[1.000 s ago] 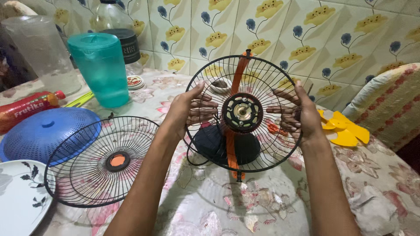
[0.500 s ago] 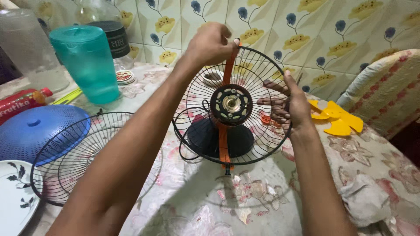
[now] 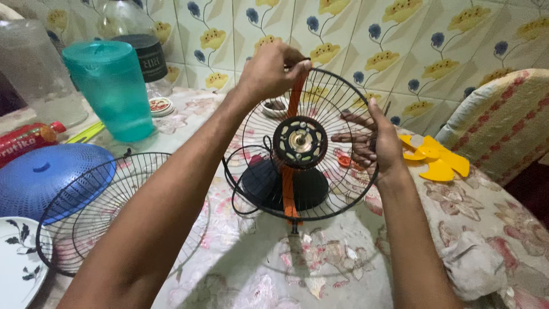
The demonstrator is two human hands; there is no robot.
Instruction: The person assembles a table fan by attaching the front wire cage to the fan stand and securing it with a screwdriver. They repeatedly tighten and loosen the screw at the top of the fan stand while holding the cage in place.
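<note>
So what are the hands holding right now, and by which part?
Both hold the rear fan guard. The left hand pinches the top of its rim, by the orange strip; the right hand grips the right side of the rim, fingers through the wires.

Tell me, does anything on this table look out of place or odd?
Yes. The fan is in pieces: its motor hub is bare, the yellow blade lies apart at the right, and the second wire guard lies flat at the left.

L hand atop fan guard, R hand on rim.
</note>
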